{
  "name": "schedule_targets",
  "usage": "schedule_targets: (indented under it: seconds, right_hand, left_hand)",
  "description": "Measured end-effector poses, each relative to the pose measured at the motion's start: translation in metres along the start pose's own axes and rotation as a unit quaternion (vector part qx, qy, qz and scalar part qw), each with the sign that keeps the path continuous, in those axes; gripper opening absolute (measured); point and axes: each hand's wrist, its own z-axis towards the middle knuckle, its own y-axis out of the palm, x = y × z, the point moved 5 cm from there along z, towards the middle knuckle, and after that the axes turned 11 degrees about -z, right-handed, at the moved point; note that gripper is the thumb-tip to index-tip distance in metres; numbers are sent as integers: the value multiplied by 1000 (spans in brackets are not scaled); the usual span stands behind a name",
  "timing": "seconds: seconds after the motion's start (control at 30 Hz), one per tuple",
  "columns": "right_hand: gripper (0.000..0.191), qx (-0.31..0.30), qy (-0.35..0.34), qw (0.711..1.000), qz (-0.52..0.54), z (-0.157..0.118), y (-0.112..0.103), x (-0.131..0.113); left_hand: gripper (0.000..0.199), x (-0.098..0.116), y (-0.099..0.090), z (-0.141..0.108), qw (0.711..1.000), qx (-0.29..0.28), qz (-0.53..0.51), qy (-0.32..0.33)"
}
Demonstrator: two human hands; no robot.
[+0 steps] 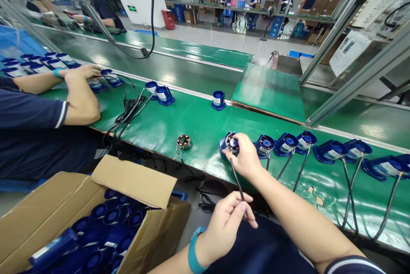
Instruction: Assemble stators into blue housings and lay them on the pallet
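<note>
My right hand (245, 154) grips a blue motor housing (223, 148) on the green bench, thumb and fingers closed round its upper end. A ring of copper coils shows in the housing's open mouth. From there a black cable (236, 176) runs down to my left hand (226, 218), which pinches it between thumb and fingers in front of the bench edge. Left of the housing, a loose wound stator (183, 142) with thin leads lies near the edge. One more blue housing (218, 100) stands upright farther back.
Several housings with cables (290, 142) line the bench to the right, cables hanging over the edge. A cardboard box (134, 180) full of blue housings stands at lower left. A co-worker's arm (81, 94) rests on the bench beside bundled black cables (130, 109). Metal posts (333, 69) rise behind.
</note>
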Motion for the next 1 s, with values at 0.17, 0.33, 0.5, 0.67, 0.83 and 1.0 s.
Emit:
schedule_targets:
  seconds: [0.17,0.33,0.5,0.67,0.83,1.0]
  right_hand:
    - [40,-17,8,1000,-13,3,0,4]
    - [40,-49,40,997,-33,5,1,9]
    - [44,-34,35,998,-39,9,6,16]
    - [42,-123,81,986,-76,14,20,29]
    - [40,-163,44,978,-123,21,5,33]
    - [42,-121,-9,984,-130,79,-23,13]
  left_hand:
    - [35,-12,-12,4,998,59,-4,9]
    - [38,-17,-16,4,999,50,20,4]
    - [44,-28,-20,3,999,31,30,-22]
    - [37,-14,-52,-3,982,100,150,61]
    - [56,66,-130,9,791,357,416,271]
    - [87,105,-186,64,711,405,554,153]
